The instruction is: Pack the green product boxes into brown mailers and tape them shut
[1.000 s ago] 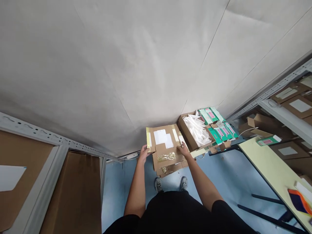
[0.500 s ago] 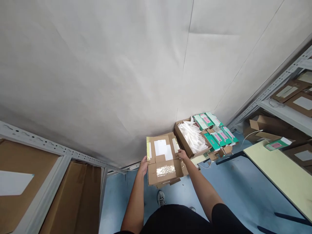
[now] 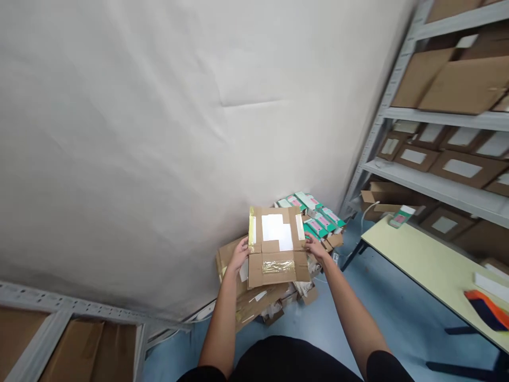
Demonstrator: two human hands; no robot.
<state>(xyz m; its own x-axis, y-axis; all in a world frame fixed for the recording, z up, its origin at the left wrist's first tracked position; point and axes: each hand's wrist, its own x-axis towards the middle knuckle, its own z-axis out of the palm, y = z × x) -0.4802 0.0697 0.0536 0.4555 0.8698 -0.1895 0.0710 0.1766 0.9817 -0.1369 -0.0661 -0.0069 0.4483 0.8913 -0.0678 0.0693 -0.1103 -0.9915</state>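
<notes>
Between my two hands is a flattened cardboard box with white labels on its upper part and shiny clear tape on the lower flap. My left hand is closed on its left edge, and my right hand grips the right edge. Just beyond the right hand lie several green-and-white boxes with pink labels. Under the held cardboard and to its left, more flattened cardboard leans against the wall.
At right stands a pale yellow table carrying a green box and an orange-and-dark-blue item. Grey shelving full of brown cartons rises behind it. Another rack is at lower left. Loose cartons lie on the blue floor.
The view has swung to the right, bringing more shelving and table into sight. Both hands have lifted the cardboard, which now covers the carton of white pieces. Leaning cardboard shows beneath it.
</notes>
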